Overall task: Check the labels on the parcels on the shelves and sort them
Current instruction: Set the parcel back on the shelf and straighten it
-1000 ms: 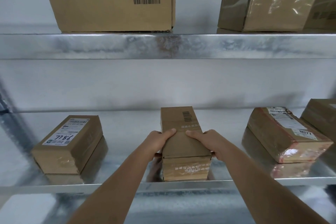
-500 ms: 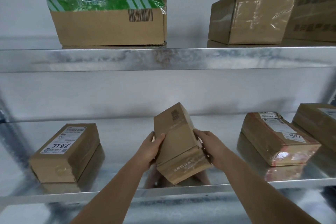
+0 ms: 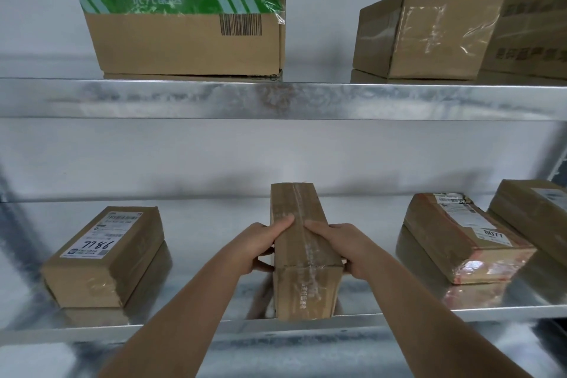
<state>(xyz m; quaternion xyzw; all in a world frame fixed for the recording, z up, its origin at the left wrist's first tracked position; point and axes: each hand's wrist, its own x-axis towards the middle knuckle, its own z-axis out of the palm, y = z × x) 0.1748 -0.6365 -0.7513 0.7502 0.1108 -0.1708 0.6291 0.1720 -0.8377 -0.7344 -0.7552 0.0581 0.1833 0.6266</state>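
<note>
Cardboard parcel (image 3: 302,242) sits between our hands, left hand (image 3: 256,250) and right hand (image 3: 349,250) both gripping its sides; no label shows, so we should roll it gently.

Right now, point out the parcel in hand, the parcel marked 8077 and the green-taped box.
parcel in hand (image 3: 302,242): head view, taped top face.
parcel marked 8077 (image 3: 454,224): head view, top label.
green-taped box (image 3: 184,40): head view, front face.

Lower shelf (image 3: 196,224): held parcel (image 3: 302,242) stood centrally, labelled parcel (image 3: 104,258) to its left, two parcels (image 3: 460,239) to its right.
</note>
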